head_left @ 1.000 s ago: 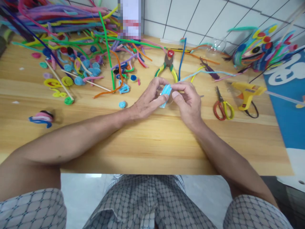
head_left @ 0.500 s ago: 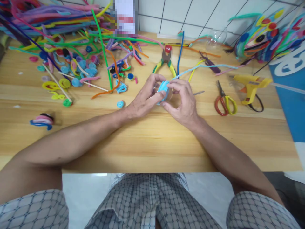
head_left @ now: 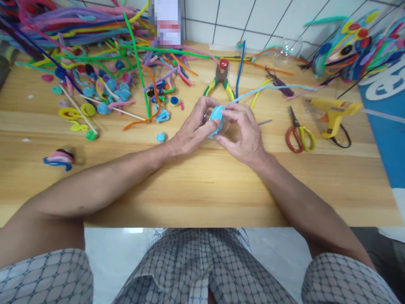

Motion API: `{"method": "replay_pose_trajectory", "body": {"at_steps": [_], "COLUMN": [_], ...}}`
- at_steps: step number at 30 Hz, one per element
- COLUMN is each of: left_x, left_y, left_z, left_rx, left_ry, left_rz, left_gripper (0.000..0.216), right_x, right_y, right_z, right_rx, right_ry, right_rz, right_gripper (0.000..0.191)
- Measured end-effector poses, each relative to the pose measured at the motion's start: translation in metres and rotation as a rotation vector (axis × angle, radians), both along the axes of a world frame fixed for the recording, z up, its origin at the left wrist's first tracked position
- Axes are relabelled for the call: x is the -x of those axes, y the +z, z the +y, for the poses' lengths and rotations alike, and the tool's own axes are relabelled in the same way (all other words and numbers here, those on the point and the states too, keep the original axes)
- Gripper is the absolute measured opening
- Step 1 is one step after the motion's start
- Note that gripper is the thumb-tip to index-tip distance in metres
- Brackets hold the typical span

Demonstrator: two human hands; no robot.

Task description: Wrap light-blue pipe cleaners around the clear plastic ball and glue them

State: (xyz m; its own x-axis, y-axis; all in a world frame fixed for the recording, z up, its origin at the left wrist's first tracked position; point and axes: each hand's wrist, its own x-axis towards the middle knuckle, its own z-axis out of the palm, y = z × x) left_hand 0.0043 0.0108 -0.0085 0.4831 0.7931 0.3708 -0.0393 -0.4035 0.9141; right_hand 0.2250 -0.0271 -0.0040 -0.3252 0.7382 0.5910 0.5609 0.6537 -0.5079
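Between both hands is a clear ball (head_left: 225, 126) with light blue pipe cleaner (head_left: 217, 114) wound round its middle in side-by-side strands. My left hand (head_left: 193, 130) grips the ball from the left, its thumb pressed on the blue strands. On the other side, my right hand (head_left: 247, 134) has its fingertips at the upper edge of the strands and its thumb at the lower edge. A loose light blue length runs from there up and to the right over the table. Fingers cover much of the ball.
Pliers (head_left: 220, 80) with a red ball at their jaws lie just beyond my hands. Scissors (head_left: 299, 134) and a yellow glue gun (head_left: 333, 112) are at right. Loose pipe cleaners and coiled pieces (head_left: 103, 109) spread across the left. Decorated fish-like figures (head_left: 343, 55) stand back right.
The view has shifted very slightly. Both hands keep nearly the same hold on the wrapped ball.
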Motion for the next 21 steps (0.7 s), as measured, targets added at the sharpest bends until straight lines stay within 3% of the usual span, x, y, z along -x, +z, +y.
{"method": "replay_pose_trajectory", "body": {"at_steps": [15, 21], "left_x": [0.0006, 0.0021], "left_y": [-0.0058, -0.0026], "left_z": [0.0025, 0.0022], "left_rx": [-0.075, -0.074], "left_ry": [0.000, -0.003], "left_rz": [-0.015, 0.023], "left_gripper": [0.028, 0.034], "right_x": [-0.0008, 0.0004], "right_y": [-0.0069, -0.0082], "right_z": [0.0050, 0.0046], "right_rx": [-0.106, -0.057], "right_ry": [0.053, 0.039], "right_rz": [0.004, 0.031], "right_gripper": [0.067, 0.064]}}
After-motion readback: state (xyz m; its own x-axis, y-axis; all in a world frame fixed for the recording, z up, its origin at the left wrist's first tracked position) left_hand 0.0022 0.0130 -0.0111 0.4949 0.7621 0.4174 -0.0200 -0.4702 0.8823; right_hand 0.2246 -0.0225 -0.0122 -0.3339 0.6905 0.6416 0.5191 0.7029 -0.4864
